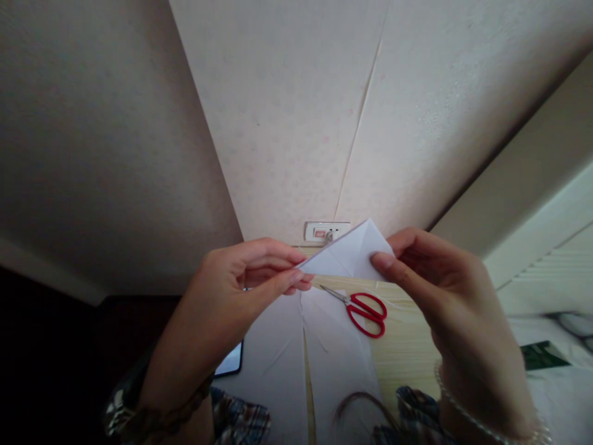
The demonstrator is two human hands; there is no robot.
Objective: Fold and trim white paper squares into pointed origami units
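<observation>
A folded piece of white paper [354, 250], roughly triangular with crease lines, is held up above the table between both hands. My left hand [259, 272] pinches its narrow left corner between thumb and fingers. At the paper's right end, my right hand [430, 278] grips the edge, thumb in front and fingers behind. Below the paper, scissors [368, 314] with red handles lie on white paper sheets [333, 358], blades pointing left. Nothing touches the scissors.
Light wood shows on the table [403, 334]. A phone [231, 361] is partly hidden behind my left forearm. A wall socket [319, 232] with a plug sits behind the folded paper. On the right are a dark green item [545, 355] and blurred glasses [574, 324].
</observation>
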